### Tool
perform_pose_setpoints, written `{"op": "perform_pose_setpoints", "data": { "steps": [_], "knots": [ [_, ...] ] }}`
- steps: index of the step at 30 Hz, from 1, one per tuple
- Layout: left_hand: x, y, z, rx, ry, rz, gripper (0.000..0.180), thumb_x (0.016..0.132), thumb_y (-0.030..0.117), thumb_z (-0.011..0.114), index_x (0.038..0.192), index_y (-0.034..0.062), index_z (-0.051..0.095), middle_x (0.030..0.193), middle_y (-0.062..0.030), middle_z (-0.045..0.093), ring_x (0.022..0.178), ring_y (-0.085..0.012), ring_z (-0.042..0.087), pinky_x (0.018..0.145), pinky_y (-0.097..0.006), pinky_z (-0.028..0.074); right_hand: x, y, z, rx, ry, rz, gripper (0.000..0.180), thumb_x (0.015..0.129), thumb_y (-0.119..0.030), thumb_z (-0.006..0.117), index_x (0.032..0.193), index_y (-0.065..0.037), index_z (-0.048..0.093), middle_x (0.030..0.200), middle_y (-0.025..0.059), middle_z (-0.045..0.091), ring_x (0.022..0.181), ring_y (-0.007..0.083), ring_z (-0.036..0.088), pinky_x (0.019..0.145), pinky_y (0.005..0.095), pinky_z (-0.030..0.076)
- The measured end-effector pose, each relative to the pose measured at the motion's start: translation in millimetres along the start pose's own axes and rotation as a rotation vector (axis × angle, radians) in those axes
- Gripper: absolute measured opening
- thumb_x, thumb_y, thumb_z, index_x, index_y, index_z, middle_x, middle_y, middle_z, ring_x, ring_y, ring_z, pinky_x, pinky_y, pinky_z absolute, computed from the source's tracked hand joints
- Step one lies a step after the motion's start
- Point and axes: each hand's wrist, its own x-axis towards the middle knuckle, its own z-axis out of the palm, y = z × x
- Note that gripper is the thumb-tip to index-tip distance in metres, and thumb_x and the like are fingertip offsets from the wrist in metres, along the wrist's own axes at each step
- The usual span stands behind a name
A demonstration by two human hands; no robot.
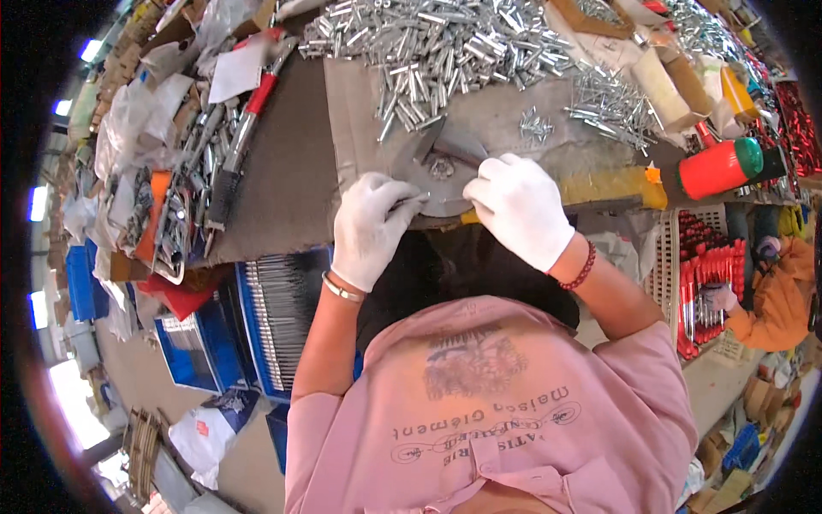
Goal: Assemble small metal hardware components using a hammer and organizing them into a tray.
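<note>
Both my hands wear white gloves and are over the near edge of the workbench (282, 128). My left hand (370, 224) pinches a small metal part (424, 197) between thumb and fingertips; its exact kind is too small to make out. My right hand (524, 208) is curled with its fingertips together, just right of the left. Whatever it may hold is hidden. Between and beyond the hands lies a small cluster of shiny metal pieces (440, 166) on a grey surface. Farther back is a large heap of short silver metal tubes (454, 56).
Thin metal pins (612, 107) lie at the back right, with a smaller pile of pins (536, 125) nearby. A red cylinder with a green end (721, 167) sits at the right. Tools (244, 128) crowd the left. A co-worker in an orange sleeve (775, 295) handles red-handled items.
</note>
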Motion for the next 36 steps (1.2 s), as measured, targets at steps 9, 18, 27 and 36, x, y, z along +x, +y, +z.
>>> {"op": "perform_pose_setpoints", "data": {
  "steps": [9,18,27,36],
  "knots": [
    [-8.8,-2.4,3.1,0.008,-0.024,0.006,0.012,0.081,0.010,0.083,0.091,0.0082,0.078,0.089,-0.0091,0.067,0.090,-0.0304,0.067,0.079,-0.041,0.053,-5.9,-0.1,7.7,0.010,-0.010,-0.010,0.009,0.081,-0.009,0.071,0.087,-0.015,0.073,0.086,0.0028,0.059,0.086,0.0253,0.063,0.077,0.0393,0.053],
    [-7.4,-4.6,4.5,-0.021,-0.005,0.007,0.013,0.080,0.008,0.083,0.092,0.0077,0.079,0.087,-0.0100,0.068,0.086,-0.0304,0.068,0.075,-0.040,0.054,-3.5,4.8,13.4,0.049,-0.015,-0.071,0.014,0.081,-0.007,0.070,0.091,-0.015,0.075,0.088,0.0034,0.060,0.088,0.0258,0.063,0.078,0.0394,0.053],
    [-12.5,-11.6,5.6,-0.133,0.017,-0.027,0.014,0.079,0.004,0.083,0.092,0.0068,0.080,0.088,-0.0111,0.068,0.085,-0.0298,0.067,0.075,-0.038,0.054,-2.7,4.3,22.0,0.086,0.033,-0.090,0.015,0.079,-0.008,0.071,0.092,-0.015,0.075,0.088,0.0029,0.061,0.087,0.0253,0.063,0.078,0.0395,0.054],
    [-11.4,-9.1,8.2,-0.124,-0.008,0.015,0.013,0.079,0.002,0.083,0.091,0.0057,0.079,0.086,-0.0115,0.068,0.084,-0.0302,0.068,0.074,-0.038,0.053,-0.9,2.9,26.4,0.056,0.036,-0.130,0.014,0.081,-0.011,0.067,0.091,-0.016,0.076,0.088,0.0030,0.060,0.087,0.0250,0.063,0.077,0.0395,0.054]
  ]
}}
